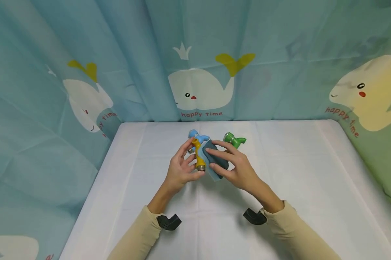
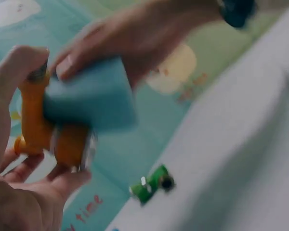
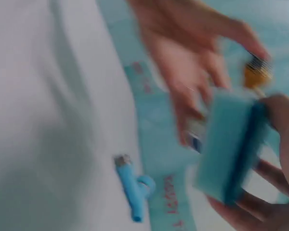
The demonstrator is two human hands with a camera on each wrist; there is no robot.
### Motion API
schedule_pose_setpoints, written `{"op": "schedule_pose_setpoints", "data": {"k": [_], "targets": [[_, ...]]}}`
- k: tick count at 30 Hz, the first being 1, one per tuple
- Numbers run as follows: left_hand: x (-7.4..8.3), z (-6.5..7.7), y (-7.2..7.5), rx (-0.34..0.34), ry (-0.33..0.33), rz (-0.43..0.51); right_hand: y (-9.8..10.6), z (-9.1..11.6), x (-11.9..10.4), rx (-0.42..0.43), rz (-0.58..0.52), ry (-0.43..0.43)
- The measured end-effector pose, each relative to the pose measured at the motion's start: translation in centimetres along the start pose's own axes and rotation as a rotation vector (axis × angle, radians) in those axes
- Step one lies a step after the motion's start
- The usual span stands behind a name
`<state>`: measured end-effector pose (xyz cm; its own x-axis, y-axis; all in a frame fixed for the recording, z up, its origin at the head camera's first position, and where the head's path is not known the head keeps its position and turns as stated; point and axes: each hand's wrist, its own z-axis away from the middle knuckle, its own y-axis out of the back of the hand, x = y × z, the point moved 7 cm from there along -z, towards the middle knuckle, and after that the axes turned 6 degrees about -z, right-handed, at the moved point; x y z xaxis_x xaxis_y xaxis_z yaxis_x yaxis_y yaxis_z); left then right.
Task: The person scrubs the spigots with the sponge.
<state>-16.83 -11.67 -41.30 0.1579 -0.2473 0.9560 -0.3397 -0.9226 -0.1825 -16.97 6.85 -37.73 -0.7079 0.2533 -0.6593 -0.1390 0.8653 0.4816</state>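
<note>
A yellow-orange tap (image 1: 200, 156) with a threaded metal end is gripped between the thumb and fingers of my left hand (image 1: 181, 170). My right hand (image 1: 235, 164) holds a blue sponge (image 1: 218, 157) with a lighter blue layer and a darker layer. In the left wrist view the sponge (image 2: 91, 96) lies against the side of the orange tap (image 2: 34, 115). The right wrist view shows the sponge (image 3: 226, 144) pinched by the right fingers, partly covering the left hand and tap. Both hands are raised over the table, and motion blurs the wrist views.
Behind the hands, a light blue tap (image 1: 200, 138) lies on the white table (image 1: 296, 162), partly hidden by the left hand. A green tap (image 1: 235, 140) lies to its right. Curtains printed with whales (image 1: 201, 90) hang along the table's back and sides.
</note>
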Motion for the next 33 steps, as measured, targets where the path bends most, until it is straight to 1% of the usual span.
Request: {"op": "schedule_pose_setpoints", "data": {"k": [2,4,5,7,9,11,12,13,15,16,18,20,21,22,24,27,29,30,31,33], "targets": [[0.0,0.1,0.0,0.018,0.002,0.019,-0.3,0.0,-0.4,-0.024,0.067,0.012],[0.0,0.2,0.2,0.038,0.01,0.032,-0.2,0.0,-0.4,-0.001,0.139,-0.008],[-0.1,0.2,0.2,0.044,0.014,0.035,-0.1,0.0,-0.4,0.013,0.151,-0.022],[-0.1,0.1,0.3,0.046,0.015,0.031,0.0,0.0,-0.4,0.022,0.131,-0.046],[-0.1,0.1,0.3,0.039,0.007,0.03,-0.2,-0.2,-0.5,0.005,0.102,-0.056],[-0.1,0.2,0.1,0.006,-0.007,0.021,-0.4,-0.3,-0.4,-0.035,0.124,-0.066],[-0.1,0.2,-0.1,-0.021,-0.011,0.013,-0.4,-0.4,-0.2,-0.05,0.163,-0.072],[-0.2,0.2,-0.3,-0.052,-0.013,0.007,-0.3,-0.4,0.0,-0.055,0.202,-0.082],[-0.3,0.4,-0.9,-0.113,-0.018,-0.03,0.3,-0.7,0.4,-0.035,0.214,-0.119],[-0.4,0.4,-1.1,-0.135,-0.022,-0.051,0.6,-0.8,0.6,-0.019,0.19,-0.137],[-0.4,0.4,-1.2,-0.152,-0.028,-0.075,0.8,-1.0,0.5,-0.011,0.106,-0.143],[-0.3,0.3,-1.1,-0.147,-0.035,-0.084,0.6,-1.1,0.3,-0.039,0.008,-0.145],[-0.3,0.3,-0.9,-0.14,-0.035,-0.081,0.4,-1.1,0.2,-0.065,-0.005,-0.148],[-0.3,0.3,-0.8,-0.135,-0.033,-0.072,0.3,-1.0,0.2,-0.096,0.007,-0.151],[-0.3,0.4,-0.8,-0.145,-0.029,-0.058,0.1,-0.8,0.4,-0.132,0.063,-0.17],[-0.4,0.6,-0.8,-0.175,-0.029,-0.049,0.5,-0.8,1.1,-0.108,0.076,-0.22],[-0.4,0.6,-0.9,-0.2,-0.036,-0.042,0.7,-0.9,1.2,-0.086,0.02,-0.23],[-0.4,0.6,-0.9,-0.211,-0.038,-0.04,0.6,-1.0,1.4,-0.093,-0.027,-0.236],[-0.4,0.7,-0.9,-0.22,-0.039,-0.041,0.5,-1.0,1.5,-0.111,-0.074,-0.246],[-0.4,0.9,-1.0,-0.242,-0.043,-0.057,0.4,-0.9,2.0,-0.166,-0.127,-0.27]]}}
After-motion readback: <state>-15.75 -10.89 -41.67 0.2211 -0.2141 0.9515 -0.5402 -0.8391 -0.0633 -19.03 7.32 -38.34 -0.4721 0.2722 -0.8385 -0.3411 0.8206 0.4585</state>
